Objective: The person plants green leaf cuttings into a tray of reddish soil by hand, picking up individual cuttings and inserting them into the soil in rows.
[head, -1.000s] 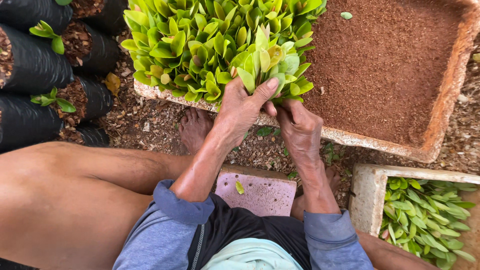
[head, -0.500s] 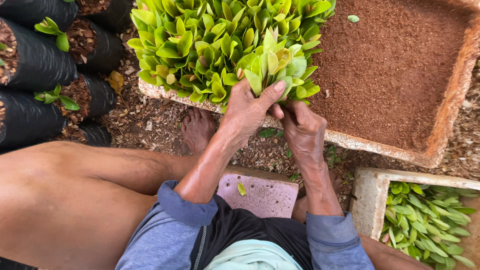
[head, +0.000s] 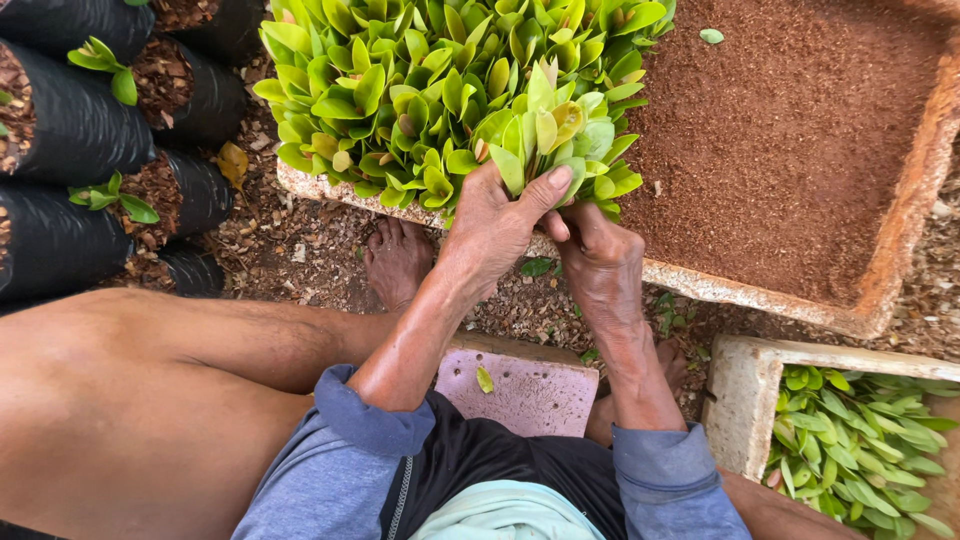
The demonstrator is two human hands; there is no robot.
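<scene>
My left hand is closed around a bunch of green leafy cuttings at the near edge of a large foam tray. Its thumb presses on the front leaves. My right hand sits just right of it, fingers curled at the base of the same bunch, touching the stems. Many more cuttings stand packed in the tray's left half. The tray's right half holds bare reddish-brown planting medium.
Black nursery bags with soil and small seedlings lie at the left. A second foam box of loose green cuttings sits at the lower right. A pink foam block lies between my bare feet. My bare leg fills the lower left.
Almost nothing has moved. The view shifted slightly, and both hands kept their hold at the bunch of cuttings on the tray's near edge.
</scene>
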